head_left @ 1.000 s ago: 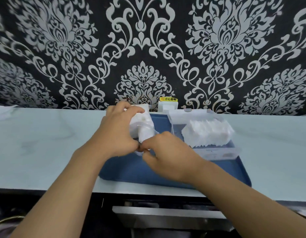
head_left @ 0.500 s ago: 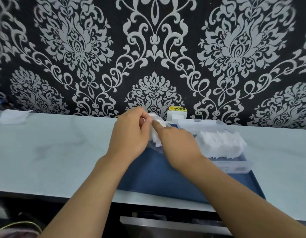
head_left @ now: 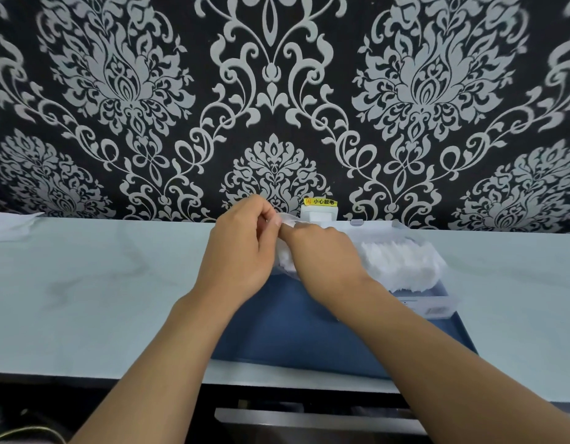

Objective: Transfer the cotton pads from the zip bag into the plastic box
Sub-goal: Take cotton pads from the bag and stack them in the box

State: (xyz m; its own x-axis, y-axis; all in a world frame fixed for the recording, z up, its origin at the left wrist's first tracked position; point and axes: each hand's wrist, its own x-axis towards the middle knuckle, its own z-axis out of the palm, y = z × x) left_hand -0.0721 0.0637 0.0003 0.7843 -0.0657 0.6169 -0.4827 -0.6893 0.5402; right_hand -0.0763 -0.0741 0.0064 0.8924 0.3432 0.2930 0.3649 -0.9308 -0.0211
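Both hands meet over the far end of a blue tray [head_left: 296, 334]. My left hand [head_left: 242, 254] pinches the top edge of the clear zip bag [head_left: 288, 219]. My right hand [head_left: 322, 254] holds the bag's other side, its fingers curled and mostly hidden behind the knuckles. White cotton pads [head_left: 285, 261] show inside the bag between the hands. To the right, on the tray, stands the clear plastic box [head_left: 437, 307] with a pile of white cotton pads [head_left: 402, 264] in it.
The tray lies on a pale marble counter [head_left: 101, 283] against a black and silver patterned wall. A white socket with a yellow warning label [head_left: 319, 209] sits behind the hands. A white cloth [head_left: 11, 222] lies at the far left. A dark gap runs below the counter edge.
The hands have risen and moved farther from me, from low over the tray to the bag's top edge. The camera has tilted, so the counter sits lower in view.
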